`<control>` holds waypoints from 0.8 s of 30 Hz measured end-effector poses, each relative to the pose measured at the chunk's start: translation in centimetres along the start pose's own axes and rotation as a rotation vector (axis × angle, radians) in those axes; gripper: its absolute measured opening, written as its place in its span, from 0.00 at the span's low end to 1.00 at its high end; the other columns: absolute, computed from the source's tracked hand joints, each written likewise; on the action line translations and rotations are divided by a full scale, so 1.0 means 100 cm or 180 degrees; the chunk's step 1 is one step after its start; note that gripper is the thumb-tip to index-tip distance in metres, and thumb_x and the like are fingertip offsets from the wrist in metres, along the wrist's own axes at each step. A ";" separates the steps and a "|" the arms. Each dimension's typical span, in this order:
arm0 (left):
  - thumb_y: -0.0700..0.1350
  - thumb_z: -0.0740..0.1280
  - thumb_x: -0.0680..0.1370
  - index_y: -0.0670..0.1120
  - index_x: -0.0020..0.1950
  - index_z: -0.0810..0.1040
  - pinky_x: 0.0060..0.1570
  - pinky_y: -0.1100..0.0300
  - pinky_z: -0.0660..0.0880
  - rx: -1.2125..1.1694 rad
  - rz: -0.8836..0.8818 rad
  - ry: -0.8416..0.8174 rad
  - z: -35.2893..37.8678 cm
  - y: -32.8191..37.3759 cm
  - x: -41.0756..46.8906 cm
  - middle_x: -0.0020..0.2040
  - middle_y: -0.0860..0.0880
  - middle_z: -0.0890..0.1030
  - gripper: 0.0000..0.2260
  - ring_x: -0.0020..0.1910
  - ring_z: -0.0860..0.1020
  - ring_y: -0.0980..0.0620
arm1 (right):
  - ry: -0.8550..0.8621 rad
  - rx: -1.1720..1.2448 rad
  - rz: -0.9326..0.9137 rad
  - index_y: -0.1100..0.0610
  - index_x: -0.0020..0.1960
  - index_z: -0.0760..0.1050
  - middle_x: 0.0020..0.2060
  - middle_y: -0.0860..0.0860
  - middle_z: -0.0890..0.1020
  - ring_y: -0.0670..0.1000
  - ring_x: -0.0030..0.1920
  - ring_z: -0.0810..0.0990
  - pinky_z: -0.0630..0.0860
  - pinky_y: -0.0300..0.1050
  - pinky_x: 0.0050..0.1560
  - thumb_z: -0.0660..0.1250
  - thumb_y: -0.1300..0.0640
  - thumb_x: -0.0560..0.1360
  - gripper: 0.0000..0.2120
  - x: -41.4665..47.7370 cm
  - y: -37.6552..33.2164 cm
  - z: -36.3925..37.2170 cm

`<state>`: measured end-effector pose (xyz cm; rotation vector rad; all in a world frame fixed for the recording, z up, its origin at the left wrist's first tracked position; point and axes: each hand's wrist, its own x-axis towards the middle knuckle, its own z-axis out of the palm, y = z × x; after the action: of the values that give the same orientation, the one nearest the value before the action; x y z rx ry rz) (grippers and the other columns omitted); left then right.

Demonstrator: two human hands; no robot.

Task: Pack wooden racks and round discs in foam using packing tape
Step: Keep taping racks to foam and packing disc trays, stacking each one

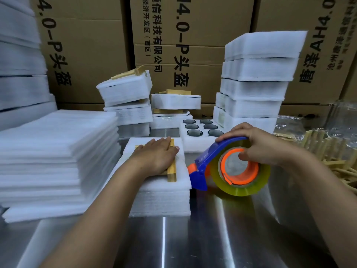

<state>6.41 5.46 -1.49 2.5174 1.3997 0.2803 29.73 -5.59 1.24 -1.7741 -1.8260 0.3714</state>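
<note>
Left grip point(156, 156) lies flat, fingers straight, pressing the wooden rack point(172, 174) onto the foam block point(160, 199) at the middle of the tabletop point(212, 240). Right grip point(264, 147) curls around the tape dispenser point(204, 161) just right of the block, thumb inside its orange core. Round discs point(194, 132) sit in a foam tray point(193, 145) just beyond.
</note>
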 end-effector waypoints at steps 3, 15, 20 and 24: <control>0.58 0.46 0.82 0.52 0.78 0.49 0.73 0.50 0.47 -0.0003 -0.0001 0.0019 0.001 0.000 0.000 0.78 0.54 0.51 0.25 0.77 0.48 0.52 | -0.0070 -0.0108 -0.0067 0.32 0.54 0.75 0.52 0.40 0.67 0.52 0.45 0.77 0.75 0.42 0.36 0.61 0.73 0.70 0.34 -0.006 0.000 -0.002; 0.58 0.46 0.81 0.53 0.78 0.50 0.73 0.50 0.47 -0.0018 0.0030 0.0056 0.002 -0.003 0.000 0.78 0.53 0.51 0.25 0.77 0.49 0.51 | -0.0395 -0.1464 0.0007 0.32 0.56 0.70 0.57 0.45 0.64 0.49 0.43 0.76 0.70 0.34 0.32 0.59 0.70 0.71 0.32 0.023 -0.050 -0.021; 0.58 0.47 0.81 0.53 0.78 0.50 0.74 0.50 0.48 -0.0062 0.0035 0.0076 0.002 -0.001 -0.001 0.78 0.53 0.52 0.25 0.77 0.49 0.51 | -0.0313 -0.1349 -0.0244 0.32 0.55 0.71 0.56 0.44 0.64 0.40 0.43 0.73 0.70 0.29 0.35 0.58 0.72 0.70 0.34 0.015 -0.047 -0.018; 0.58 0.47 0.81 0.53 0.78 0.50 0.74 0.50 0.48 -0.0056 0.0039 0.0076 0.001 -0.001 -0.001 0.78 0.53 0.52 0.25 0.77 0.50 0.51 | -0.0325 -0.1314 -0.0233 0.32 0.55 0.71 0.56 0.44 0.65 0.39 0.40 0.74 0.69 0.28 0.33 0.58 0.72 0.70 0.34 0.012 -0.044 -0.018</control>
<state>6.33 5.38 -1.62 2.5172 1.3850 0.3248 27.16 -5.13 5.34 -1.9769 -2.1526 0.0565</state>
